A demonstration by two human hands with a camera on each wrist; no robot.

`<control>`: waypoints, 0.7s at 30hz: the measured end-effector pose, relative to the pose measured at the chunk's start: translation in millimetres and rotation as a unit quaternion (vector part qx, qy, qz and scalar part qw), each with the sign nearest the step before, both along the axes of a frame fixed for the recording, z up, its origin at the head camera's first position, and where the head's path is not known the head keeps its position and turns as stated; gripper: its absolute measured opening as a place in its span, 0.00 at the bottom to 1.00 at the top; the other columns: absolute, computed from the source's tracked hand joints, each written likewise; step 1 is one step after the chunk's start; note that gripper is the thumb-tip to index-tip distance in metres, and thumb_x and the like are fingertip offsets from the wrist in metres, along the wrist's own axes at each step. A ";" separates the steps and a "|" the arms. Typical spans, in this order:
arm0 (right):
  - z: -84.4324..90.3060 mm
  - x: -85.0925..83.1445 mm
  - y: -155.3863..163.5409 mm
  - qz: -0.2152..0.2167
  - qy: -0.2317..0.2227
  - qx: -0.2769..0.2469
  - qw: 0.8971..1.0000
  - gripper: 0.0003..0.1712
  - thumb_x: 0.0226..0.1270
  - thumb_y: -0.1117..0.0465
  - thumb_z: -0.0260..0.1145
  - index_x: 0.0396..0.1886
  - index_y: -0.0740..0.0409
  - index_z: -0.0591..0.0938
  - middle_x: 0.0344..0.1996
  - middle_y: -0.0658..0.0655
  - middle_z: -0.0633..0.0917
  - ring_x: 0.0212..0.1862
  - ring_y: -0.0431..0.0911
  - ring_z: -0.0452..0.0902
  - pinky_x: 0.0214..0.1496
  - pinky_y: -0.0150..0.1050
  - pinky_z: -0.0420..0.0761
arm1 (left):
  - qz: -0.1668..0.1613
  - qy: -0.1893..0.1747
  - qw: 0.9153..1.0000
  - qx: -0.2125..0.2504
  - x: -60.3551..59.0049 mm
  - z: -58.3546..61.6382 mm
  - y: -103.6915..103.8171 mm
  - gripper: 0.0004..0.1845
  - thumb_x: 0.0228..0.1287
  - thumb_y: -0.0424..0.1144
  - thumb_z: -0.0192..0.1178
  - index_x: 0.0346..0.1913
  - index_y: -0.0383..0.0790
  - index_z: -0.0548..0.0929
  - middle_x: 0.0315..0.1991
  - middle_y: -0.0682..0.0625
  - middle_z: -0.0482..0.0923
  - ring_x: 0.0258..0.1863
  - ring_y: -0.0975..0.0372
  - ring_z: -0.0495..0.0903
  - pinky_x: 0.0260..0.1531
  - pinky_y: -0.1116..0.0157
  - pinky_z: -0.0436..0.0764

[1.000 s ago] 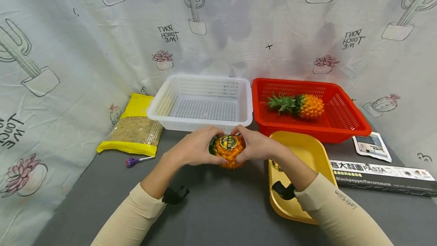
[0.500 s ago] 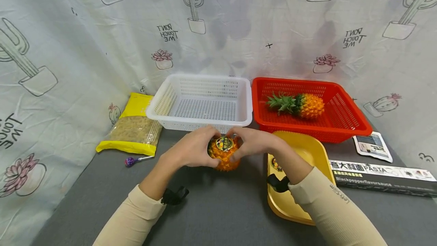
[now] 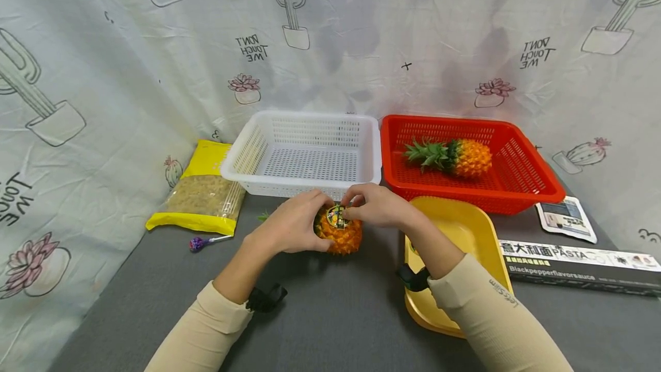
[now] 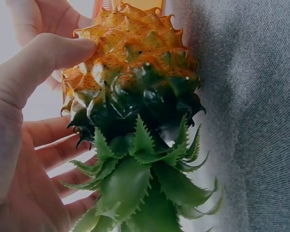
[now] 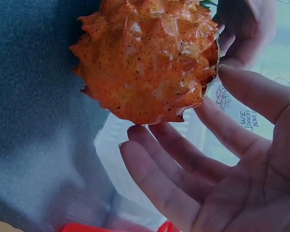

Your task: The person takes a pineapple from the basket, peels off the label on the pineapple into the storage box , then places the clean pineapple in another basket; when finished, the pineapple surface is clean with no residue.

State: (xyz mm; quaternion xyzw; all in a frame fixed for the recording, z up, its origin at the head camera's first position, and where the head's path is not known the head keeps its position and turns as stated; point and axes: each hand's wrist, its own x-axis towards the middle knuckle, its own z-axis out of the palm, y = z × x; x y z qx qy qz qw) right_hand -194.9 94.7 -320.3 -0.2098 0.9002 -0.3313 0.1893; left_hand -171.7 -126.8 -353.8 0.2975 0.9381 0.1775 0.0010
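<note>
Set against the view 1 second earlier, the right hand (image 3: 379, 205) had lifted from the rounded end of the pineapple (image 3: 343, 238), its thumb shifting from the near side up to the edge of the round label (image 3: 337, 217), while the left hand (image 3: 294, 224) had kept its grip. The pineapple had slid slightly leftward, and a bit of green leaf now showed beyond the left hand. It was just in front of the white basket (image 3: 310, 162), on its side, crown pointing left; whether it touched the grey table (image 3: 330, 314) could not be told. Its rind looked glossy and bright orange with dark specks and pointed bumps, turning dark green near the crown, where serrated green leaves (image 4: 150, 188) fanned out. The label, black and gold, faced up. The left thumb pressed on the orange rind with its fingers spread around the far side, holding the fruit between them. The right hand's thumb tip touched the label's edge and its other fingers were spread apart; whether thumb and forefinger pinched the label could not be told. Right of the white basket stood the red basket (image 3: 508, 179) with a 2nd pineapple (image 3: 472, 158) lying in it, and in front and to the right of the white basket was the yellow tray (image 3: 467, 234). Left of the white basket lay a yellow bag (image 3: 203, 191), with a lollipop (image 3: 198, 244) nearer the person
</note>
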 end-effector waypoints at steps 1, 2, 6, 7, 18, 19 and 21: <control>-0.3 -0.3 -1.0 -0.001 0.000 0.002 1.000 0.16 0.69 0.52 0.69 0.52 0.54 0.86 0.54 0.61 0.87 0.54 0.54 0.82 0.56 0.48 0.85 | 0.000 -0.002 1.000 0.000 0.1 0.2 -0.4 0.35 0.47 0.54 0.77 0.58 0.44 0.80 0.50 0.53 0.79 0.48 0.60 0.78 0.52 0.58 0.81; -0.7 -0.7 -1.9 -0.005 -0.001 0.003 1.000 0.16 0.69 0.52 0.69 0.51 0.54 0.86 0.54 0.61 0.87 0.53 0.54 0.82 0.55 0.48 0.85 | -0.001 -0.004 1.000 0.001 0.2 0.4 -0.9 0.35 0.48 0.54 0.78 0.58 0.44 0.80 0.51 0.53 0.79 0.48 0.60 0.78 0.53 0.58 0.81; -4.2 -2.4 -5.1 -0.009 0.001 0.002 1.000 0.14 0.68 0.53 0.70 0.48 0.55 0.86 0.52 0.61 0.87 0.51 0.53 0.82 0.53 0.46 0.86 | -0.007 -0.018 1.000 0.012 1.6 1.5 -2.4 0.36 0.48 0.54 0.79 0.59 0.43 0.79 0.52 0.52 0.78 0.49 0.59 0.78 0.54 0.57 0.80; -4.8 -2.6 -5.5 -0.009 0.002 0.000 1.000 0.14 0.68 0.53 0.70 0.47 0.55 0.86 0.52 0.61 0.87 0.50 0.53 0.82 0.52 0.46 0.86 | -0.009 -0.023 1.000 0.017 1.6 1.6 -3.0 0.36 0.48 0.54 0.79 0.59 0.43 0.79 0.52 0.52 0.78 0.50 0.59 0.78 0.55 0.57 0.80; -5.7 -0.6 -8.7 -0.006 0.013 -0.019 1.000 0.11 0.66 0.56 0.73 0.42 0.58 0.85 0.46 0.60 0.88 0.45 0.51 0.81 0.48 0.43 0.85 | -0.019 -0.068 0.995 0.071 0.6 -2.4 -12.1 0.37 0.48 0.50 0.83 0.61 0.44 0.80 0.55 0.53 0.79 0.54 0.61 0.78 0.60 0.54 0.78; -5.3 -0.2 -9.1 -0.009 0.017 -0.019 1.000 0.11 0.66 0.56 0.73 0.42 0.57 0.85 0.46 0.60 0.88 0.46 0.51 0.81 0.48 0.43 0.85 | -0.018 -0.070 0.995 0.075 0.6 -2.6 -12.5 0.37 0.48 0.50 0.83 0.61 0.44 0.80 0.55 0.53 0.79 0.54 0.60 0.78 0.60 0.54 0.78; -4.4 0.5 -9.8 -0.012 0.023 -0.022 0.999 0.11 0.65 0.56 0.73 0.42 0.57 0.85 0.46 0.60 0.88 0.46 0.52 0.81 0.48 0.42 0.85 | -0.014 -0.073 0.994 0.079 0.8 -2.9 -13.1 0.37 0.48 0.50 0.83 0.62 0.44 0.81 0.55 0.53 0.79 0.54 0.61 0.79 0.60 0.54 0.78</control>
